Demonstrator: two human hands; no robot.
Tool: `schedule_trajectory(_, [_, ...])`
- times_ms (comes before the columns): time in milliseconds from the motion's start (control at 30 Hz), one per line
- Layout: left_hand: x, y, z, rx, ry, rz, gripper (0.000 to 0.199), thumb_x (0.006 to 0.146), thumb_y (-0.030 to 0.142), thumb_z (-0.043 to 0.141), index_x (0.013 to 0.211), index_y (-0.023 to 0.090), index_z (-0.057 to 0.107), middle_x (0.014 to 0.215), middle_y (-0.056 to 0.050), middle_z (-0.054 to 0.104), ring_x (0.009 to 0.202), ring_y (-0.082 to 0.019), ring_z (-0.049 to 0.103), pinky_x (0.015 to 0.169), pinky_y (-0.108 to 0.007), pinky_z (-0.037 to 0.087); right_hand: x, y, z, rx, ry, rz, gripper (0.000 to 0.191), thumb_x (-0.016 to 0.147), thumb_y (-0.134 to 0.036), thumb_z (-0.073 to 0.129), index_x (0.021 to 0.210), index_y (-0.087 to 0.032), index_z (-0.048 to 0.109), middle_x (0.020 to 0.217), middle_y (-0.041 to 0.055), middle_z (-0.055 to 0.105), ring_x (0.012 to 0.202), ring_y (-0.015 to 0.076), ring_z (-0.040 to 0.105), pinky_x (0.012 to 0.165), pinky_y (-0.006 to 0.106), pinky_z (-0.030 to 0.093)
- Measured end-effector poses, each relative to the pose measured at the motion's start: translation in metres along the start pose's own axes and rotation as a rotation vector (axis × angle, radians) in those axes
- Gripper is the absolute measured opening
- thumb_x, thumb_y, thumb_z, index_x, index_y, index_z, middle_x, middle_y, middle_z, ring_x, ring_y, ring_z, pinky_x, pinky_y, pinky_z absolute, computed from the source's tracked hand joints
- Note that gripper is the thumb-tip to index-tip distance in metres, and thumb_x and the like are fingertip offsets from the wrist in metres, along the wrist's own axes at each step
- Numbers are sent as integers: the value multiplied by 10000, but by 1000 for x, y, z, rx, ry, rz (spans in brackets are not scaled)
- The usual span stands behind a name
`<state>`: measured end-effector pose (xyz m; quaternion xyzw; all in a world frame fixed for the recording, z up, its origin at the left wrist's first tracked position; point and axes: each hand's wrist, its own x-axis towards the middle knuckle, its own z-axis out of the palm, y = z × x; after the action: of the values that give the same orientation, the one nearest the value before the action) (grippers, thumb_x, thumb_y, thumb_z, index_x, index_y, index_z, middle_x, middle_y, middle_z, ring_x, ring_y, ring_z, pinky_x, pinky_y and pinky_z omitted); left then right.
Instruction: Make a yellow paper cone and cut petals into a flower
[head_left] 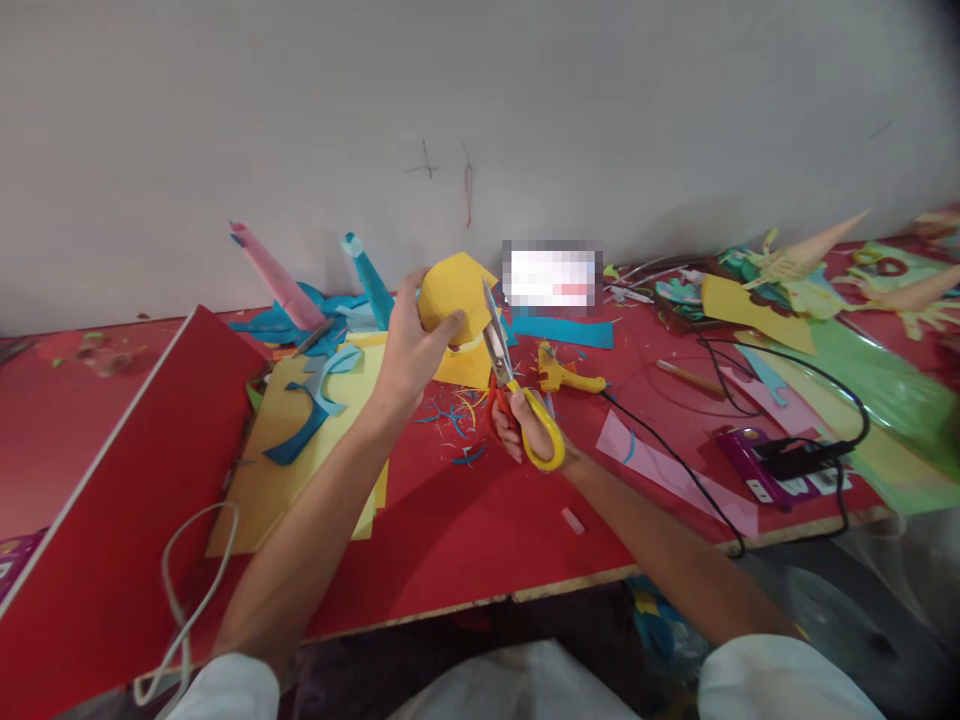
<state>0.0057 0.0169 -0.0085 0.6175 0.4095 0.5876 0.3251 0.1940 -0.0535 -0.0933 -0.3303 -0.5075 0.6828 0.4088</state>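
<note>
My left hand (420, 345) pinches a yellow paper piece (457, 290) with a rounded outline, thumb in front. In my right hand (525, 425) are scissors (553, 452) with one yellow and one red handle loop. Their blades point up and stand a little apart, at the right edge of the yellow paper. Whether the blades touch the paper is hard to tell. Beneath them, thin blue and yellow paper scraps (454, 415) lie on the red table (480, 540).
Yellow sheets (262, 490) and blue cutouts (300, 430) lie left, beside a slanted red board (150, 450). Pink (274, 275) and blue (367, 280) paper cones stand behind. At right are a yellow glue gun (562, 375), pink paper (675, 475) and a purple power strip (765, 465) with black cables.
</note>
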Motion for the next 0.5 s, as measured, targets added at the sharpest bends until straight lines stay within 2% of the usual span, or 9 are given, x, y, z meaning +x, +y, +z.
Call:
schedule_trajectory(167, [-4, 5, 4, -73, 4, -86, 640, 859, 355, 805, 1420, 290, 505, 1218, -99, 681, 995, -262, 733, 749, -387, 679, 0, 0, 0, 5, 11, 1, 739, 824, -948, 563, 669, -233, 458, 487, -95, 376, 321, 64, 353, 283, 195, 354])
schedule_trajectory(367, [-2, 17, -1, -108, 17, -121, 576, 893, 495, 801, 1368, 298, 543, 1190, -105, 694, 1036, -298, 746, 697, -353, 664, 1, 2, -1, -6, 3, 36, 765, 781, -985, 557, 664, -234, 466, 459, -96, 376, 312, 66, 343, 282, 194, 338])
schedule_trajectory(500, [1, 15, -7, -104, 3, -125, 564, 857, 363, 808, 1350, 286, 545, 1123, -81, 728, 931, -245, 752, 644, -307, 647, 1, 2, -1, -8, -4, 32, 761, 791, -978, 556, 675, -230, 481, 458, -95, 387, 311, 64, 346, 286, 191, 339])
